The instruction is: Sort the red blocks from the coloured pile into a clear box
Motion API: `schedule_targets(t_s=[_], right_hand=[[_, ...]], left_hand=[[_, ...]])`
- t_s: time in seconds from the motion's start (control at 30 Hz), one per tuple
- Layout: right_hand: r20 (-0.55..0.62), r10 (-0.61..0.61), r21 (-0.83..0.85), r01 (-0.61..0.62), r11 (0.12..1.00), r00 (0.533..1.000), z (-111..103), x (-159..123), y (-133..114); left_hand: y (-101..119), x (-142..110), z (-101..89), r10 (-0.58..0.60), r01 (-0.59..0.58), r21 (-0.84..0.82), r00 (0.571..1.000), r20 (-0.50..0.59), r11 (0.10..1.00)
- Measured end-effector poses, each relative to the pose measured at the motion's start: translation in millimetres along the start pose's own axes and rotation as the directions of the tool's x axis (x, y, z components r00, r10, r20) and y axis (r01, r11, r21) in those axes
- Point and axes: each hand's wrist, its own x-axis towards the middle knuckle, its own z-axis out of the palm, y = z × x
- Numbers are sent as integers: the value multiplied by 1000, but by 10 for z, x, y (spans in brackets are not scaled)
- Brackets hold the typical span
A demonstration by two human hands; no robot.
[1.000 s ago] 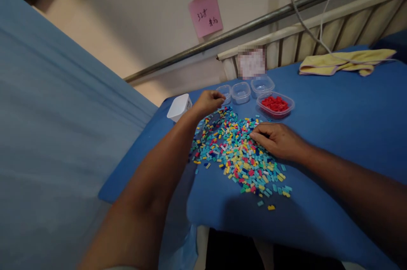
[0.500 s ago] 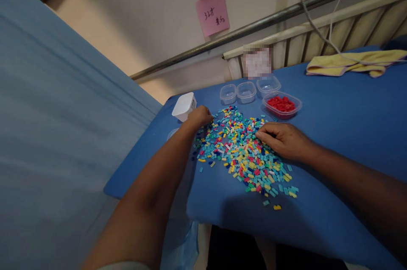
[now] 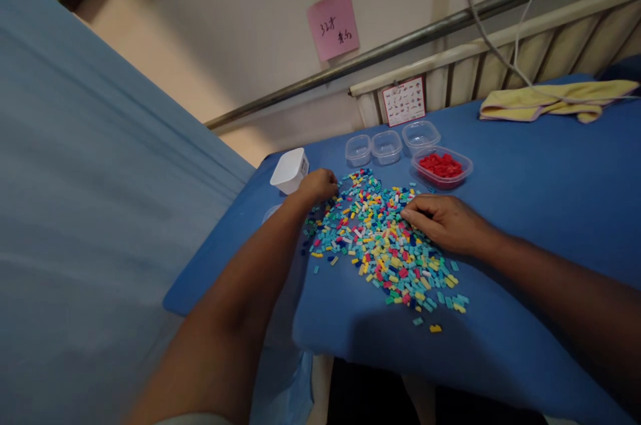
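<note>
A wide spread of small coloured building bricks (image 3: 395, 248), mostly turquoise, yellow, pink and dark blue, lies on the blue-covered table (image 3: 541, 198). At the far left edge of the spread is my left hand (image 3: 319, 186), its fingers curled down at the bricks; whatever they hold is hidden. My right hand (image 3: 443, 219) rests on its side at the right edge of the pile, thumb and forefinger pinched together over the bricks. Anything between those fingertips is too small to make out. Behind it stands a clear tub of red bricks (image 3: 441, 166).
Three clear plastic tubs (image 3: 386, 148) line the back. A white box (image 3: 290, 171) stands beyond my left hand. A yellow cloth (image 3: 555, 101) and a white cable (image 3: 493, 45) lie at the back right. A blue curtain (image 3: 100, 211) hangs at left; a printed card (image 3: 403, 102) leans on the radiator.
My left hand has shifted slightly to the right along the pile's far edge. My right hand stays pinched in nearly the same place. The view has moved very little.
</note>
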Motion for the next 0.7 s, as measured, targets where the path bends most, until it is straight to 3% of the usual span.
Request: schedule_targets(t_s=[0.17, 0.37, 0.7], right_hand=[[12, -5, -12, 5, 1000, 1000, 7, 7, 28], [3, -7, -9, 7, 1000, 1000, 3, 17, 30], [8, -18, -9, 18, 1000, 1000, -16, 26, -4]], left_hand=[[219, 17, -29, 170, -170, 11, 983, -67, 985], [474, 260, 79, 305, -306, 18, 938, -166, 952], [568, 504, 148, 381, -367, 128, 917, -118, 922]])
